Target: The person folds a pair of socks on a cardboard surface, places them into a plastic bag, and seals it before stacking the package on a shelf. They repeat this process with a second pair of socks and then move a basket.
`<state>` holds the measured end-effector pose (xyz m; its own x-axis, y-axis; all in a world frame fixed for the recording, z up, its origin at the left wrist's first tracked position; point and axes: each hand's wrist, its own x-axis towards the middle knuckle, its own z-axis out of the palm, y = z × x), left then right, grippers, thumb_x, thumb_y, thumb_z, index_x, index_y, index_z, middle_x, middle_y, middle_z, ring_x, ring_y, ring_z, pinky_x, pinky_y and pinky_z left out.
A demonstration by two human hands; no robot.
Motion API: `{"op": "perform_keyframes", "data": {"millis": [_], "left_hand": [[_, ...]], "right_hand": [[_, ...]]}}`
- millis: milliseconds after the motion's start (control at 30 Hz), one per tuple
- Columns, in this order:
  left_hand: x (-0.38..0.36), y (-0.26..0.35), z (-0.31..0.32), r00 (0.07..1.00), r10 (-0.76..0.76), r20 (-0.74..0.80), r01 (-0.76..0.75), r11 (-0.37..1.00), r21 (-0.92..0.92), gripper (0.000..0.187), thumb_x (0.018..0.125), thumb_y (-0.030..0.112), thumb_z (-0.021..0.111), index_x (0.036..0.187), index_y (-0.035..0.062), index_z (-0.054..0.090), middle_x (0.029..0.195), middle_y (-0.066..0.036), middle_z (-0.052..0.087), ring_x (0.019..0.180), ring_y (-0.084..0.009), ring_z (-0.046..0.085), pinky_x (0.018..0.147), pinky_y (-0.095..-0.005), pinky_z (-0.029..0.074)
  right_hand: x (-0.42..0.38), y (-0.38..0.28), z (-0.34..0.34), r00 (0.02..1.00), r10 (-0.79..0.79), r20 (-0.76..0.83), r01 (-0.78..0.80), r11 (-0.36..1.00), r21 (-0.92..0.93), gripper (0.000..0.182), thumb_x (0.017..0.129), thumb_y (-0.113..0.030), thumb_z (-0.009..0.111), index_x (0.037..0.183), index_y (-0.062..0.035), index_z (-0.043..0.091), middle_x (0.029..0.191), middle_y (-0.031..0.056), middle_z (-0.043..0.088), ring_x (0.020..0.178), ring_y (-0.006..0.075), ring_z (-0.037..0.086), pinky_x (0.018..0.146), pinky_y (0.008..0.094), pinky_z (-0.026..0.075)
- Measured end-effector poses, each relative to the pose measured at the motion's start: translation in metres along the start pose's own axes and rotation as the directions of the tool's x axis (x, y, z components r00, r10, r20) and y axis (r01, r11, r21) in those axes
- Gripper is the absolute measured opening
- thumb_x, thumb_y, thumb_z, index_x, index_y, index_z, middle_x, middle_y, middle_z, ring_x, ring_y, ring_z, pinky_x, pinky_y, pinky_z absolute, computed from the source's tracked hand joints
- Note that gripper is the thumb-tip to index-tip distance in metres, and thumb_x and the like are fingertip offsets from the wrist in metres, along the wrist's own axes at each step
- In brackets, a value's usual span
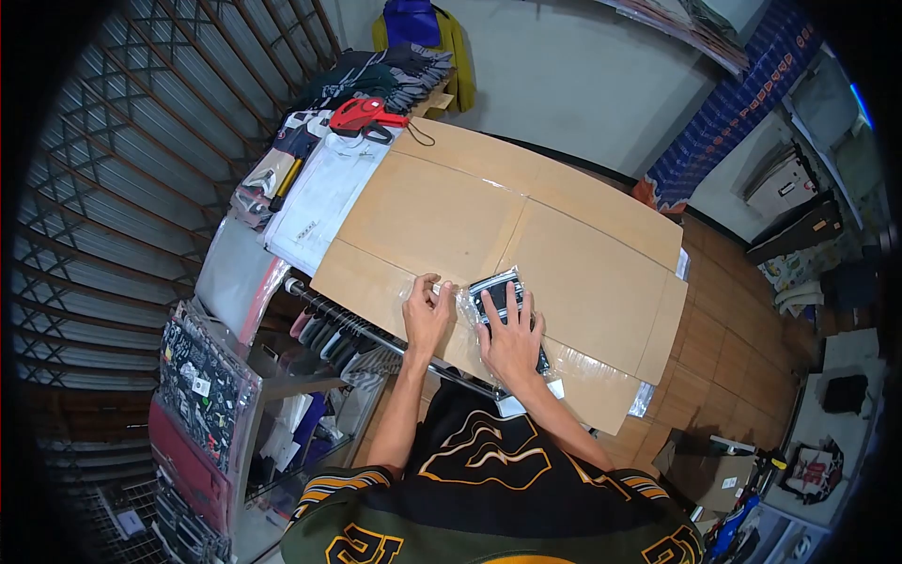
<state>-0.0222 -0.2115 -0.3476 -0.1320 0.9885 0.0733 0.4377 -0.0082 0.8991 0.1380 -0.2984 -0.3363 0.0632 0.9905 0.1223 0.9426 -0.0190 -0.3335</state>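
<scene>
A folded dark garment with light stripes, in a clear plastic bag [496,280], lies on a flattened cardboard sheet [601,254]. My right hand [510,343] rests flat on top of it with fingers spread, covering much of the package. Just left of the package, my left hand [427,315] is closed, its thumb and fingers pinching what looks like the loose clear edge of the bag. Small white tags or papers [510,406] show below my right wrist, at the near edge of the cardboard.
A red label gun [362,117] sits on white packaged cloth [319,193] at the far left, near a yellow-and-black cutter [287,183]. Folded dark clothes [376,75] are piled behind. Hanging garments [329,338] and a metal rail [352,324] are below the near left edge.
</scene>
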Motion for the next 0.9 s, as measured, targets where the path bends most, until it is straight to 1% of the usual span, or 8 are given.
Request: {"op": "perform_keyframes", "data": {"millis": [67, 133, 233, 433, 633, 733, 833, 900], "left_hand": [[-0.002, -0.003, 0.001, 1.0, 0.012, -0.006, -0.012, 1.0, -0.014, 0.031, 0.101, 0.021, 0.075, 0.12, -0.0038, 0.07, 0.062, -0.003, 0.06, 0.057, -0.0076, 0.051, 0.053, -0.0288, 0.041], [-0.004, 0.0, 0.0, 1.0, 0.015, -0.001, -0.016, 1.0, -0.01, 0.031, 0.102, 0.02, 0.074, 0.121, -0.0038, 0.07, 0.064, -0.003, 0.061, 0.058, -0.0072, 0.052, 0.054, -0.0282, 0.041], [-0.004, 0.002, 0.001, 1.0, 0.018, -0.014, -0.018, 1.0, -0.015, 0.032, 0.1, 0.02, 0.076, 0.121, -0.0028, 0.069, 0.066, -0.011, 0.065, 0.058, -0.0152, 0.059, 0.057, -0.0339, 0.047], [-0.003, -0.004, 0.007, 0.999, 0.039, -0.02, -0.041, 0.993, -0.111, 0.029, 0.101, 0.018, 0.075, 0.121, -0.0026, 0.069, 0.069, -0.008, 0.068, 0.06, -0.0116, 0.058, 0.057, -0.0314, 0.046], [0.003, 0.001, 0.009, 0.998, 0.056, -0.007, -0.057, 0.99, -0.13, 0.028, 0.102, 0.018, 0.074, 0.121, -0.0022, 0.07, 0.071, -0.007, 0.069, 0.061, -0.0106, 0.059, 0.058, -0.0302, 0.047], [0.007, 0.009, 0.006, 0.998, 0.064, 0.026, -0.062, 0.997, -0.045, 0.027, 0.102, 0.014, 0.073, 0.122, -0.0025, 0.07, 0.079, -0.006, 0.073, 0.069, -0.0087, 0.064, 0.061, -0.0266, 0.05], [0.014, 0.001, 0.015, 0.986, 0.166, 0.015, -0.165, 0.984, -0.062, 0.026, 0.102, 0.014, 0.072, 0.123, -0.0019, 0.071, 0.089, -0.01, 0.077, 0.075, -0.0148, 0.071, 0.068, -0.0302, 0.056], [0.018, -0.003, 0.02, 0.972, 0.231, 0.034, -0.229, 0.972, -0.054, 0.025, 0.103, 0.015, 0.071, 0.121, -0.0023, 0.071, 0.095, -0.013, 0.079, 0.081, -0.0214, 0.075, 0.074, -0.0346, 0.059]], "right_hand": [[0.0, 0.001, 0.002, 1.0, 0.0, 0.0, 0.0, 1.0, 0.001, 0.062, 0.101, -0.041, 0.066, 0.16, -0.0272, 0.052, 0.173, 0.0213, 0.033, 0.155, 0.0492, 0.031, 0.115, 0.0719, 0.03], [0.0, 0.0, 0.002, 1.0, -0.009, -0.02, 0.008, 1.0, -0.017, 0.064, 0.099, -0.04, 0.068, 0.159, -0.0255, 0.053, 0.171, 0.0218, 0.036, 0.154, 0.0488, 0.032, 0.115, 0.0691, 0.031], [0.001, 0.0, 0.001, 1.0, -0.008, -0.016, 0.007, 1.0, -0.025, 0.065, 0.097, -0.04, 0.07, 0.159, -0.0245, 0.054, 0.17, 0.0219, 0.037, 0.153, 0.0485, 0.033, 0.115, 0.0675, 0.031], [0.001, 0.0, 0.001, 0.999, -0.012, -0.038, 0.011, 1.0, -0.014, 0.064, 0.096, -0.039, 0.071, 0.157, -0.0243, 0.056, 0.169, 0.0222, 0.038, 0.151, 0.0486, 0.034, 0.114, 0.0671, 0.032], [0.0, -0.001, 0.001, 0.999, -0.012, -0.048, 0.011, 1.0, -0.019, 0.064, 0.095, -0.037, 0.071, 0.156, -0.0248, 0.057, 0.167, 0.0227, 0.04, 0.15, 0.0485, 0.035, 0.111, 0.0659, 0.034], [-0.001, -0.001, 0.002, 0.998, -0.015, -0.053, 0.014, 1.0, -0.024, 0.064, 0.095, -0.037, 0.072, 0.156, -0.0249, 0.056, 0.167, 0.0227, 0.04, 0.15, 0.0486, 0.035, 0.11, 0.0651, 0.034], [0.0, 0.0, 0.004, 0.999, -0.015, -0.052, 0.014, 1.0, -0.02, 0.064, 0.095, -0.037, 0.072, 0.156, -0.0246, 0.056, 0.168, 0.0227, 0.039, 0.151, 0.0486, 0.034, 0.11, 0.0652, 0.035], [-0.001, 0.0, 0.005, 0.999, -0.016, -0.05, 0.015, 1.0, -0.018, 0.064, 0.095, -0.037, 0.072, 0.156, -0.0242, 0.056, 0.168, 0.0226, 0.038, 0.151, 0.0486, 0.033, 0.109, 0.0654, 0.035]]}}
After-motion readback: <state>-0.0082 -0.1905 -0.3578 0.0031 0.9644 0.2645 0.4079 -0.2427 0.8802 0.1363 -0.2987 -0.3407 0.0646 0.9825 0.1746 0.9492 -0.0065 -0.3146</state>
